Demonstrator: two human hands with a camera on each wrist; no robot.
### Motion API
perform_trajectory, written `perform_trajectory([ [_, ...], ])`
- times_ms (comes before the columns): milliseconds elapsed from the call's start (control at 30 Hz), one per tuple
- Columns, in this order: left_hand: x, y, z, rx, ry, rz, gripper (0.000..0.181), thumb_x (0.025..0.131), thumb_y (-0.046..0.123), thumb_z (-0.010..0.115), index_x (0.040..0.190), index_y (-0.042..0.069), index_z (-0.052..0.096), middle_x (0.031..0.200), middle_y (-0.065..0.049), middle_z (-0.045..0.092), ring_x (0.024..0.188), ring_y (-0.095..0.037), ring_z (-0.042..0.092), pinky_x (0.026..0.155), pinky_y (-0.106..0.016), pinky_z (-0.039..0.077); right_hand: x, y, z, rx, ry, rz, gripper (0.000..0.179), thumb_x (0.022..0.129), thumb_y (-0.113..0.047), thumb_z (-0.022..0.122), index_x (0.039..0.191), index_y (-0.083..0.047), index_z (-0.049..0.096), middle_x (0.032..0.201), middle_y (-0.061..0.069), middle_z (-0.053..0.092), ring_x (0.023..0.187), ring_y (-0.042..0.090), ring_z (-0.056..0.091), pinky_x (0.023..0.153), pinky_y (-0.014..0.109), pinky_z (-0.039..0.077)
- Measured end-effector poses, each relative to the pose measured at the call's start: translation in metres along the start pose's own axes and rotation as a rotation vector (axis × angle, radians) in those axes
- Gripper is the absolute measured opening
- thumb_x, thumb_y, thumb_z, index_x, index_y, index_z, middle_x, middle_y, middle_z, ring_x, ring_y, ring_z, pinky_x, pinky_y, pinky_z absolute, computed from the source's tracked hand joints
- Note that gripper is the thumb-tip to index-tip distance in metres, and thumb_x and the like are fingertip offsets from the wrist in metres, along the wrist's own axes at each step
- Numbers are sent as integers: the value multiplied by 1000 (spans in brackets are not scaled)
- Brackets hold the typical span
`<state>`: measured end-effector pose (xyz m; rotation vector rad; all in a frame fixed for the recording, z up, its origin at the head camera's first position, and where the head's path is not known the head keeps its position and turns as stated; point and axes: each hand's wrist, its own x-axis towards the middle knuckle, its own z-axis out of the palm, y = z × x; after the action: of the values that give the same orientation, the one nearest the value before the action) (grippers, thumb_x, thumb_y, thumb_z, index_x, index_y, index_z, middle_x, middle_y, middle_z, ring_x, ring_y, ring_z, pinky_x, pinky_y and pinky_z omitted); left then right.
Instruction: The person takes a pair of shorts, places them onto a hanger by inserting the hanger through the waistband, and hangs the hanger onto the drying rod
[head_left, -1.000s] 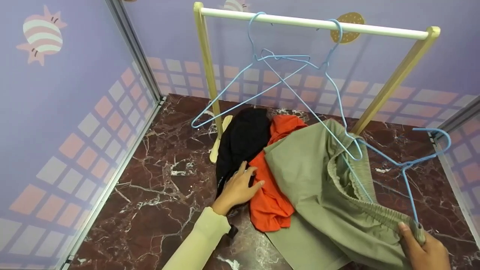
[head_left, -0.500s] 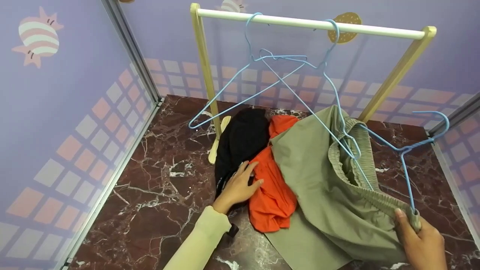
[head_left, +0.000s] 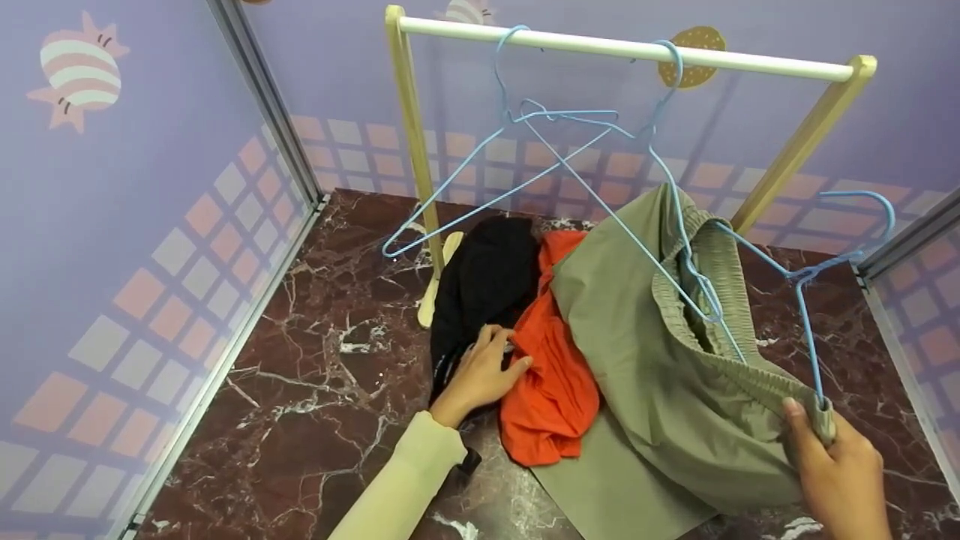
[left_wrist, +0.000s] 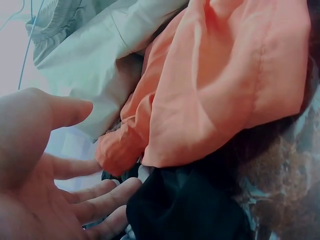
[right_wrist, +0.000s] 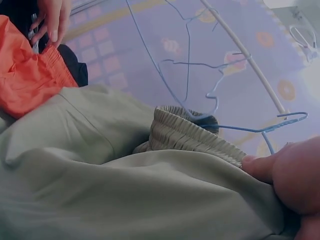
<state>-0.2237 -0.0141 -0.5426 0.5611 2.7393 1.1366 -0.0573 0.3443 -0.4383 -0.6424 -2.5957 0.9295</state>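
At the lower right in the head view, my right hand grips the elastic waistband of olive pants, thumb on the near side. A blue wire hanger sits inside the waistband, one end at that hand, its hook pointing to the upper right. My left hand rests where a black garment meets an orange garment. In the left wrist view its fingers are loosely extended and reach the black cloth. Part of the orange garment lies under the pants.
A small rack with a white rail and wooden posts stands at the back. Blue hangers hang from it, one overlapping the pants in the head view. Patterned panels close in the sides and back above the dark marbled surface.
My right hand has risen and moved slightly left, lifting the pants' waistband and the hanger in it. My left hand has stayed nearly in place.
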Motion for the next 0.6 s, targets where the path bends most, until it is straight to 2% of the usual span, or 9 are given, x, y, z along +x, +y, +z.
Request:
perform_trajectory([
  [67, 0, 0, 1, -4, 4, 8, 38, 96, 39, 57, 122, 12, 50, 125, -11, 45, 95, -26, 54, 83, -41, 45, 1, -3, 0, -22, 9, -13, 37, 97, -31, 56, 79, 1, 58, 81, 28, 61, 85, 46, 60, 78, 53, 42],
  [133, 0, 1, 2, -1, 2, 19, 33, 96, 38, 58, 115, 12, 48, 118, -10, 46, 86, -22, 51, 77, -36, 42, 3, -5, 0, -37, 17, -17, 37, 97, -30, 57, 74, -1, 55, 70, 22, 58, 72, 31, 58, 75, 48, 42],
  [233, 0, 3, 4, 16, 6, 43, 32, 95, 37, 59, 108, 11, 46, 109, -9, 48, 78, -19, 47, 73, -32, 39, 6, -9, 0, -57, 16, -22, 38, 97, -31, 57, 72, -3, 53, 64, 14, 55, 66, 16, 49, 73, 45, 42],
  [367, 0, 4, 5, 30, 43, 88, 30, 94, 33, 62, 100, 9, 45, 90, -6, 48, 74, -17, 43, 68, -28, 35, 7, -14, -1, -18, 24, -33, 35, 97, -29, 57, 76, -1, 56, 72, 21, 59, 72, 26, 53, 77, 53, 42],
  [433, 0, 5, 6, 37, 69, 103, 30, 94, 32, 64, 95, 8, 45, 83, -1, 43, 72, -15, 42, 66, -27, 33, 8, -17, -1, -22, 35, -17, 34, 97, -30, 58, 78, -2, 58, 76, 21, 62, 73, 19, 54, 77, 46, 43],
  [600, -2, 6, 5, 60, 123, 116, 36, 90, 35, 68, 82, 10, 43, 74, 5, 33, 66, -12, 37, 64, -25, 29, 9, -23, -1, 30, 57, -8, 32, 98, -29, 55, 87, 1, 59, 90, 28, 63, 89, 36, 62, 82, 50, 42],
])
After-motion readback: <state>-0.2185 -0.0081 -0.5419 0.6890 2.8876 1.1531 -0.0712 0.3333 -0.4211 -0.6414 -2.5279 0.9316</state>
